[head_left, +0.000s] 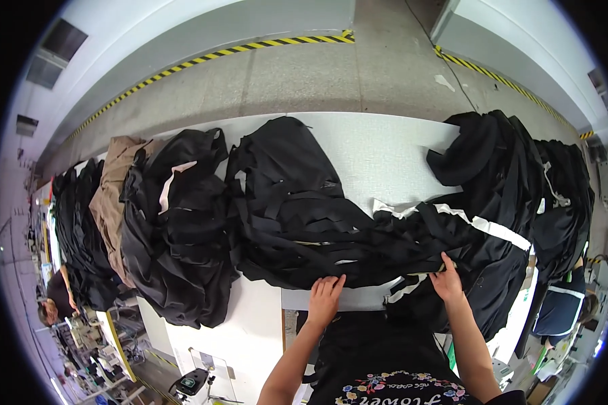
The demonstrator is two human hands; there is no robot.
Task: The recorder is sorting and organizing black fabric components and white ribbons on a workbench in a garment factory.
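- Wearing a black tee [385,344] with a colourful flower print, sitting nearest of all, just below both hands.
- Resting the left hand [325,304] on the near edge of a black fabric bundle [358,253], fingers close together and bending over the cloth; honestly not managing to tell a pinch from a plain touch there.
- Touching the same bundle near its right end with the right hand [447,280], digits spreading a little apart at the near edge; not managing to tell a real grip here either.
- Seeing that bundle stretching between both hands and running past the left one, all loose strips and folds.
- Spotting a white strip [498,231] lying along dark cloth, beyond the right hand and off to its right.
- Looking left of the left hand, finding a big dark heap [189,250] with a pale patch [172,185] showing, then brown cloth [115,196] farther out.
- Checking beyond and right of the right hand, getting more black cloth piles [500,162].
- Noticing pale tabletop [378,155] showing beyond both hands.
- Glimpsing one co-worker [57,297] far left of the left hand, another [561,307] far right of the right.
- Ending up farthest out with concrete floor [304,77] and yellow-black tape [250,47], well beyond both hands.
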